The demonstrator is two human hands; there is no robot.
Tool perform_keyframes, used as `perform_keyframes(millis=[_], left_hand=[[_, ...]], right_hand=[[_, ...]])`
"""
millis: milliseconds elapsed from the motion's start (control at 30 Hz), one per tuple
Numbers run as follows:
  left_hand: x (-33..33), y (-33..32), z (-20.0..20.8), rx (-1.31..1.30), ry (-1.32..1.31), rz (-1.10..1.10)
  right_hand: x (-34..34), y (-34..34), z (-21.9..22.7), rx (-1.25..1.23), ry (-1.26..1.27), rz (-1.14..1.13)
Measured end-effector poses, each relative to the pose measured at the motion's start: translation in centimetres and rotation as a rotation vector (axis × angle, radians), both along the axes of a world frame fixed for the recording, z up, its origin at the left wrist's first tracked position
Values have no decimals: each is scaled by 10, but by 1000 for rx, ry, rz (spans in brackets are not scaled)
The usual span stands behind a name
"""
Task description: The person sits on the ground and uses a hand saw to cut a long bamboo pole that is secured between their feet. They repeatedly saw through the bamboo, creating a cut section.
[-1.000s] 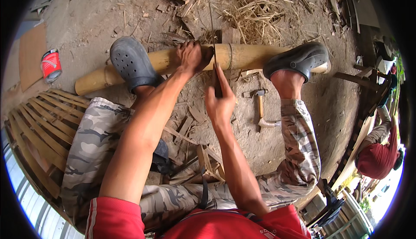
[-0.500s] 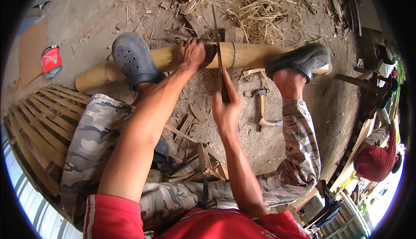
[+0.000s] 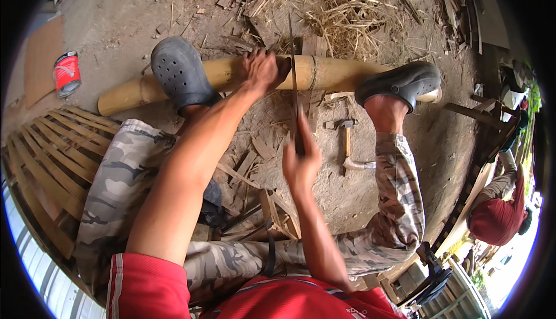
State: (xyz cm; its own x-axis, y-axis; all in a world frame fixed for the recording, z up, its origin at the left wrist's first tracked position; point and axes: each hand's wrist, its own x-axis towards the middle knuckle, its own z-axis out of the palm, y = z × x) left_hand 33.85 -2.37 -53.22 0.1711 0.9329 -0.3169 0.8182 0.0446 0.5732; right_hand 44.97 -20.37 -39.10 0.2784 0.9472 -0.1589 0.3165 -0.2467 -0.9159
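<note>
A thick yellow bamboo pole (image 3: 341, 74) lies crosswise on the ground, with my two feet in dark clogs resting on it. My left hand (image 3: 265, 71) is closed over the top of the pole, just left of the cut line. In my right hand (image 3: 303, 162) is the handle of a handsaw (image 3: 293, 76); its fingers are wrapped round it. The narrow blade lies edge-on across the pole, a little left of a ring-like joint, pointing away from me. How deep the blade sits in the bamboo cannot be made out.
A hammer (image 3: 347, 136) and a curved light-coloured tool (image 3: 360, 164) lie beyond my right hand. Straw-like shavings (image 3: 353, 21) and wood scraps cover the far ground. A red can (image 3: 67, 74) and a slatted bamboo piece (image 3: 63, 157) are at left. Another person (image 3: 497, 220) bends at far right.
My right hand has drawn the saw slightly back toward me, so the blade tip reaches less far. My left hand stays on the bamboo pole.
</note>
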Motion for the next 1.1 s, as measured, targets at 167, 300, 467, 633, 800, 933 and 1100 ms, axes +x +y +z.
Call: perform_keyframes(millis=[167,300,467,633,800,933,1100], left_hand=[[13,-7,-22,329,170,-2],[26,5,-28,277,40,-64],[-8,-7,-50,363,54,25],[18,-6,1,189,83,-26],[31,6,14,113,49,-97],[-12,0,-34,386,74,20],[18,4,2,45,47,-31]], right_hand=[[16,-98,37,-141,71,-34],[19,50,-23,7,26,-35],[4,-1,-3,-80,18,6],[21,-103,51,-155,104,-40],[18,61,-14,-102,20,-59],[-2,18,-1,-27,-40,34],[23,-110,40,-154,17,-41]])
